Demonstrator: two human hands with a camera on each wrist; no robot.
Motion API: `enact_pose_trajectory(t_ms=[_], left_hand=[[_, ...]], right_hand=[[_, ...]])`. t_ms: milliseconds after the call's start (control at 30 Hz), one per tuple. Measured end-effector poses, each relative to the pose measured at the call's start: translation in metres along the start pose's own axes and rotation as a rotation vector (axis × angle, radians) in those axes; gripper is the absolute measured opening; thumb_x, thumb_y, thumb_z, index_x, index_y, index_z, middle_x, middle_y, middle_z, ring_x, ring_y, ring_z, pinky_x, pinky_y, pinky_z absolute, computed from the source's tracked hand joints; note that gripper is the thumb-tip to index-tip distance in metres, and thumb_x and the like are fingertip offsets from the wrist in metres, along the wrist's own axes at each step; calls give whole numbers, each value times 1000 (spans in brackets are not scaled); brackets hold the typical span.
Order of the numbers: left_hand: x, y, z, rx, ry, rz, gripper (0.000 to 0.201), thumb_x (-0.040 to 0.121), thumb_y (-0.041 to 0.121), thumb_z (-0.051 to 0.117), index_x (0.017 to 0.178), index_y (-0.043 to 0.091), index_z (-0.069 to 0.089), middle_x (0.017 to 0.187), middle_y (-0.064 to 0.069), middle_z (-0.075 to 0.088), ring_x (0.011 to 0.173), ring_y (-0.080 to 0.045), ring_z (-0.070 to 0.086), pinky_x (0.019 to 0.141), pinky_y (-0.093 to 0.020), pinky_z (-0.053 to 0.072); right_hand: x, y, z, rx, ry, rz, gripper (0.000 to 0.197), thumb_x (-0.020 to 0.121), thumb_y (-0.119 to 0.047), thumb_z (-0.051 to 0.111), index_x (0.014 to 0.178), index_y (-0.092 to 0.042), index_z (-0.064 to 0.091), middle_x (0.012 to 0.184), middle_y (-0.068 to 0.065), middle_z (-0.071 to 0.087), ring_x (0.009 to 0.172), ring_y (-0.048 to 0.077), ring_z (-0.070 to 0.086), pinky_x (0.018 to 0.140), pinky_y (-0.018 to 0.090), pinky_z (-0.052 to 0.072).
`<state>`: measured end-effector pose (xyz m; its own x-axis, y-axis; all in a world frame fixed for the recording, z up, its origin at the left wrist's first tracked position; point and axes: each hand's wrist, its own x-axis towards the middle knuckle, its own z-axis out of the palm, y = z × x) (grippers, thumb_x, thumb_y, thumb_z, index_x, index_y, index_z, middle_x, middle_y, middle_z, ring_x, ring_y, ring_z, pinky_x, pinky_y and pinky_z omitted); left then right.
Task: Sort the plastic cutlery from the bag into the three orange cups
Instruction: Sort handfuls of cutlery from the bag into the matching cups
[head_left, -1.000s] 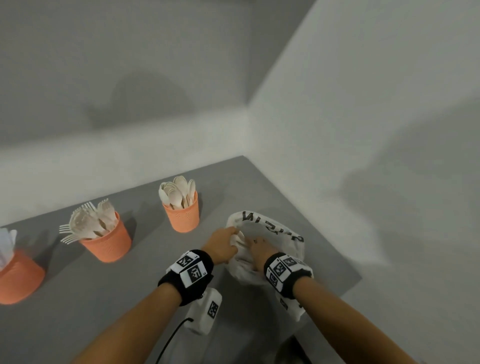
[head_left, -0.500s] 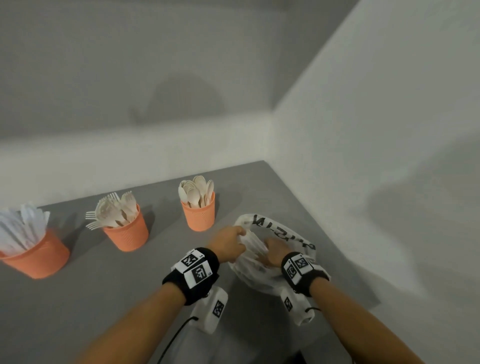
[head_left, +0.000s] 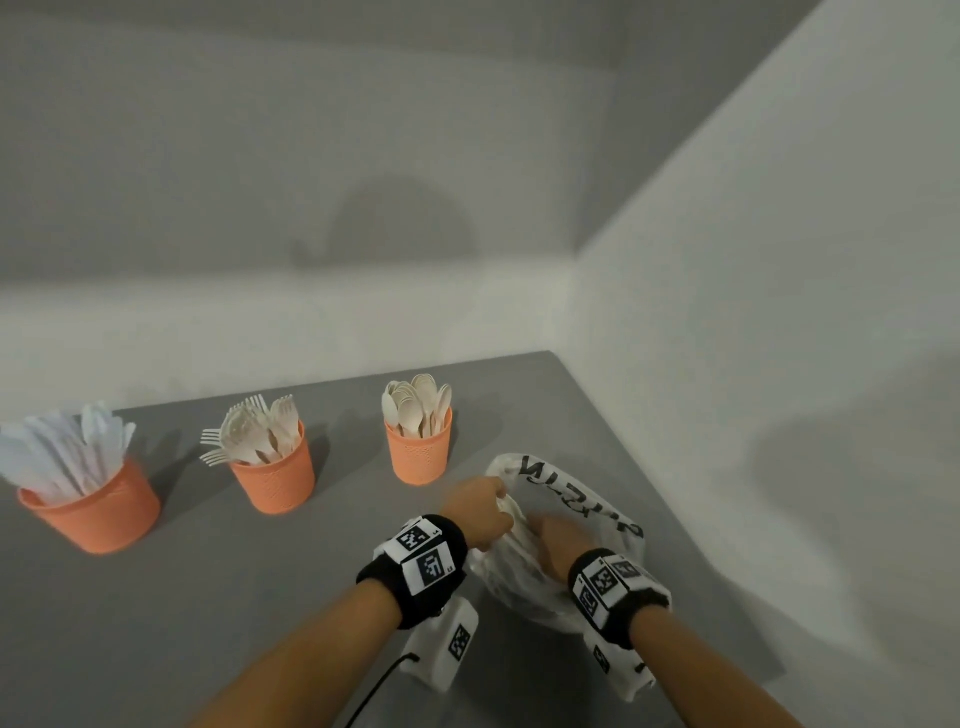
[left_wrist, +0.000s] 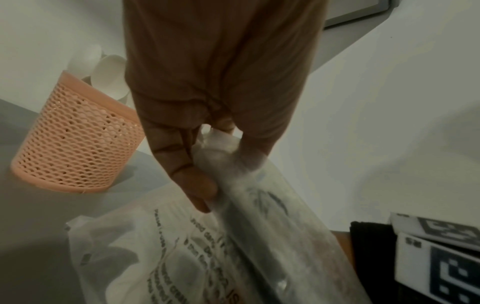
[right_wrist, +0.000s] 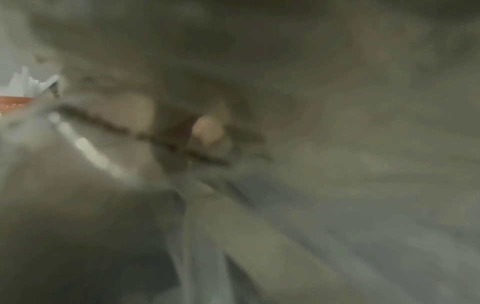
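Three orange mesh cups stand in a row on the grey table: one with knives (head_left: 91, 506), one with forks (head_left: 272, 475), one with spoons (head_left: 418, 447). A white plastic bag (head_left: 571, 493) with black print lies right of the spoon cup. My left hand (head_left: 480, 512) pinches the bag's near rim, seen close up in the left wrist view with the fingers (left_wrist: 182, 164) curled round the bunched plastic (left_wrist: 226, 148). My right hand (head_left: 558, 540) reaches into the bag's mouth. Its fingertips (right_wrist: 207, 129) show only as a blur through plastic, and what they touch is hidden.
The bag lies near the table's right edge (head_left: 675, 514), close to the white wall (head_left: 753, 312). The spoon cup (left_wrist: 75, 139) stands just left of my left hand. Bare grey tabletop (head_left: 208, 597) stretches in front of the cups.
The head view has swung left, so the knife cup now shows in full. Both hands stay at the bag, the left on its rim and the right inside.
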<state>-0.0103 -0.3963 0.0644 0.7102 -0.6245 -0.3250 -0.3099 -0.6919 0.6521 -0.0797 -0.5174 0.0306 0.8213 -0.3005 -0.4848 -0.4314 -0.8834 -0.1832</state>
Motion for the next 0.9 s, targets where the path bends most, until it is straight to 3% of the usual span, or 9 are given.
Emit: enact_pose_trajectory(t_ms=[67,167,367,500,600,700,733,833,900], left_hand=[[0,1,-3,30,1,-1,37,88,10,46,124,2,49,115,-20,58,76,-33,66,69,-35,55],[-1,0,-6,58,6,-1,35,86,8,46,118,-3,54,112,-23,61,75,-30,64,72,-36,56],[1,-2,-7,104,53,-29,33,85,9,46,115,-3,53,111,-21,61,74,-26,56,76,-37,54],[2,2,-9,136,84,-38,24,88,10,45,103,-4,56,107,-20,63,74,-24,52,69,-32,47],[3,4,-10,61,90,-64,24,90,13,48,106,-3,56,110,-18,63,79,-26,57,71,-32,48],[7,2,-8,16,49,-96,27,90,10,47,111,-4,57,115,-19,61,85,-27,59,80,-35,52],[6,1,-8,7,29,-109,28,89,8,48,113,-5,57,118,-19,60,90,-28,61,84,-37,53],[1,3,-9,-127,-7,-203,35,85,5,60,119,-4,57,129,-18,53,113,-32,54,94,-35,46],[-2,5,-9,-273,-30,-213,36,89,6,54,124,-4,53,123,-22,55,107,-34,58,87,-36,50]], right_hand=[[-4,-1,-3,19,-11,8,45,97,-26,45,136,-6,37,144,15,39,132,30,37,110,35,27],[-8,-4,-4,31,-12,2,50,97,-25,44,141,-6,30,147,16,33,135,30,32,111,34,25],[-4,-1,-7,80,65,-42,39,97,-20,42,133,-7,40,138,10,47,127,26,44,106,31,31],[-8,4,-15,197,130,-100,35,95,-20,45,128,-7,46,126,14,58,115,27,55,94,27,39],[-12,7,-16,277,161,-148,41,95,-32,47,131,-13,44,124,9,60,113,24,57,93,25,41],[-20,7,-14,326,165,-209,78,77,-69,35,131,-14,46,127,6,58,117,21,55,97,23,38],[-21,7,-13,343,164,-210,77,78,-68,36,131,-12,45,128,6,57,118,20,53,98,23,37],[-20,8,-10,369,235,-214,39,94,-27,50,129,-9,46,125,10,58,115,22,55,99,24,39],[-18,10,-7,387,248,-234,37,94,-21,51,129,-9,46,121,9,59,108,19,56,92,16,40]])
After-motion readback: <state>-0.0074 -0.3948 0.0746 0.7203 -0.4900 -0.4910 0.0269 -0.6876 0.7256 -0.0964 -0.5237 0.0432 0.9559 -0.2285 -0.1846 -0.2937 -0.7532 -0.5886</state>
